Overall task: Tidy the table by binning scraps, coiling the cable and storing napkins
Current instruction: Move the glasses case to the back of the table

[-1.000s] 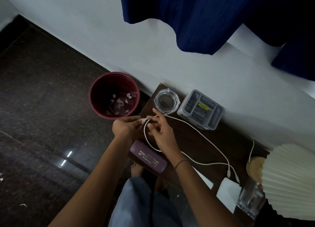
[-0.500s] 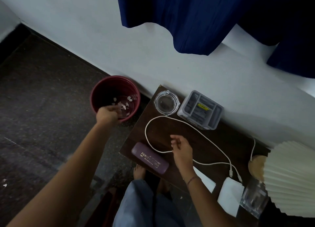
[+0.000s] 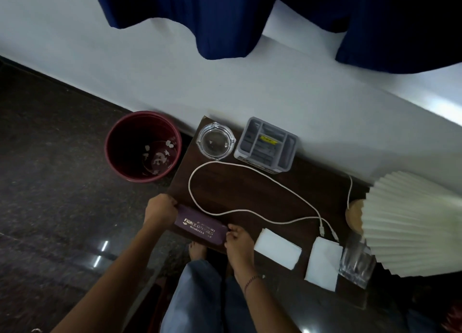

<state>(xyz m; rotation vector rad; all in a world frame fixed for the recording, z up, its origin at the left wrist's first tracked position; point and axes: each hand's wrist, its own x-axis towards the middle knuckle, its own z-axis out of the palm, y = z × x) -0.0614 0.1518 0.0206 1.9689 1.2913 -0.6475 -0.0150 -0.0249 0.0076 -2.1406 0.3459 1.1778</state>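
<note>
A purple glasses case (image 3: pixel 201 227) with gold lettering lies at the near left edge of the dark wooden table (image 3: pixel 250 190). My left hand (image 3: pixel 161 207) grips its left end and my right hand (image 3: pixel 236 236) holds its right end. A white cable (image 3: pixel 252 210) lies uncoiled in a long loop across the table. Two white napkins (image 3: pixel 277 248) (image 3: pixel 323 262) lie flat near the front edge. The maroon bin (image 3: pixel 142 146) stands on the floor left of the table, with white scraps at its bottom.
A glass ashtray (image 3: pixel 215 140) and a grey compartment organiser (image 3: pixel 267 144) stand at the back against the wall. A pleated white lampshade (image 3: pixel 410 222) overhangs the right end, above a clear glass holder (image 3: pixel 356 261). My legs are under the front edge.
My left hand came back from over the bin to the case's left end. My right hand moved from the table's middle to the case's right end.
</note>
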